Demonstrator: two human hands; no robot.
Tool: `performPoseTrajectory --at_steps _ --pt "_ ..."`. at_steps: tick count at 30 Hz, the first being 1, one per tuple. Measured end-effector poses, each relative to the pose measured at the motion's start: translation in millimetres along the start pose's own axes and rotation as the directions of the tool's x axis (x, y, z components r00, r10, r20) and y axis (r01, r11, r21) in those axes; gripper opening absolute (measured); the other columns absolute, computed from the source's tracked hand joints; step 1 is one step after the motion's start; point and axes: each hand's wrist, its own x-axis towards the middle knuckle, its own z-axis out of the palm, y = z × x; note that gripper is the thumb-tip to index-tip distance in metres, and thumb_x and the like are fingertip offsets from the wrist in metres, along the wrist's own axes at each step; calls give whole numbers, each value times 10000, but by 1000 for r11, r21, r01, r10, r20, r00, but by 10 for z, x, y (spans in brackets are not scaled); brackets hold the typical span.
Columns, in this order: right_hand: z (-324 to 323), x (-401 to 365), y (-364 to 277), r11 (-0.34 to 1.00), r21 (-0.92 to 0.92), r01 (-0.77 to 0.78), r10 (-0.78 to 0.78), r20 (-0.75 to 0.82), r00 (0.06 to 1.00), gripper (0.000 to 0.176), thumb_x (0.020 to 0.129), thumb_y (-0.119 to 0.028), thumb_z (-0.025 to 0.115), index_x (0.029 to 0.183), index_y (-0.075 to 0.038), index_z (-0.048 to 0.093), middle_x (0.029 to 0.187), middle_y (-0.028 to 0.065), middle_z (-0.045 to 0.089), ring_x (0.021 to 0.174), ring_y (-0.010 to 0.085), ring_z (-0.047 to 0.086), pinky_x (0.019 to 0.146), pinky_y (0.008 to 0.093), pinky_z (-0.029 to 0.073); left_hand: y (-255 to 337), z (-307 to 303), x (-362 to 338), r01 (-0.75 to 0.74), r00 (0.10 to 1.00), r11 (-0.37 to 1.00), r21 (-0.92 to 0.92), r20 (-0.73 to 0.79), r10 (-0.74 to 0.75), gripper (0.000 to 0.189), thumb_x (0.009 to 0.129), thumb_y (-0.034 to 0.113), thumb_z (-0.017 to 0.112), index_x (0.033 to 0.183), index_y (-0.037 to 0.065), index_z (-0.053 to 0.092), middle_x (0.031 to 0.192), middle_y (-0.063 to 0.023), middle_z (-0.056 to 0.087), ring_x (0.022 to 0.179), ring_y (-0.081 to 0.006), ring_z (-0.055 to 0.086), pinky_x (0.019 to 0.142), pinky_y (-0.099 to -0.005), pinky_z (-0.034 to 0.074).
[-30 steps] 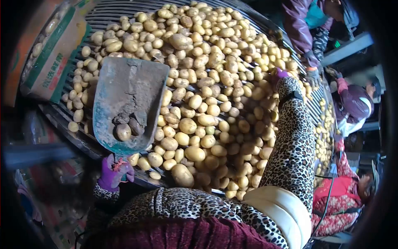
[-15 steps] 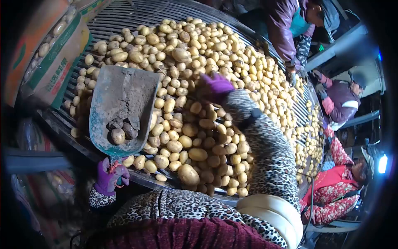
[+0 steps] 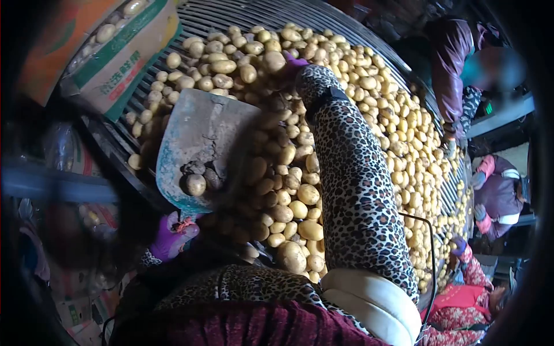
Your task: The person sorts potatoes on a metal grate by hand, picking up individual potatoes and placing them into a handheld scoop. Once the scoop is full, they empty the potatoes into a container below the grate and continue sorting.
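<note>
My left hand, in a purple glove, is closed round the short handle of a metal scoop. The scoop's grey blade, green and worn at the edges, lies over the potatoes. Near its handle end sit a potato and dark clods. My right arm, in a leopard-print sleeve, stretches far across the heap of potatoes. At its end my right hand, also purple-gloved, is right beside a large potato; sleeve and wrist hide most of its fingers.
The potatoes lie on a slatted metal table. A printed cardboard box of potatoes stands at the upper left. Along the right side, co-workers in a maroon jacket, a purple vest and a red apron reach towards the potatoes.
My right hand has reached farther away over the heap, to beside the large potato. The view has shifted, so box and scoop appear farther right. My left hand still grips the scoop's handle.
</note>
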Motion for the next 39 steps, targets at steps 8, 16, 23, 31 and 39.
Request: performPoseTrajectory --at_steps 8,16,23,31,39 --pt "288 -276 -218 974 117 196 -199 16 980 660 868 -478 616 1471 -319 399 1592 187 233 1433 478 239 1166 566 249 136 175 -105 114 993 964 -238 27 -111 370 900 90 634 1230 -61 561 770 -113 641 629 -165 626 540 -287 538" --pt "188 -1064 656 804 566 181 -241 31 970 447 945 -228 641 1368 -116 547 1308 113 616 1169 198 595 975 350 494 -37 159 -218 86 993 963 -254 104 -61 385 907 146 665 1226 -48 572 830 -112 640 687 -175 643 562 -302 562" --pt "254 -3107 723 430 902 -28 -89 74 993 362 942 -245 669 1220 -15 637 1027 56 696 911 142 647 827 289 539 482 769 -69 -101 977 968 -229 162 140 427 930 228 650 1251 -38 558 960 -119 687 748 -160 664 635 -293 556" --pt "148 -3857 168 -1 965 -263 -146 260 954 431 944 -403 624 1196 -56 584 1091 115 678 962 227 684 808 351 573 782 2139 402 242 818 931 -273 574 -44 395 1011 175 518 1348 -30 504 978 -63 662 772 -101 626 740 -254 531" --pt "196 -3950 915 0 995 -96 79 96 992 238 967 -276 597 1071 -62 613 898 54 677 739 131 661 618 257 535 424 2717 726 -51 800 970 -238 572 182 429 1022 251 518 1343 -34 500 1109 -117 622 922 -131 628 776 -261 545"
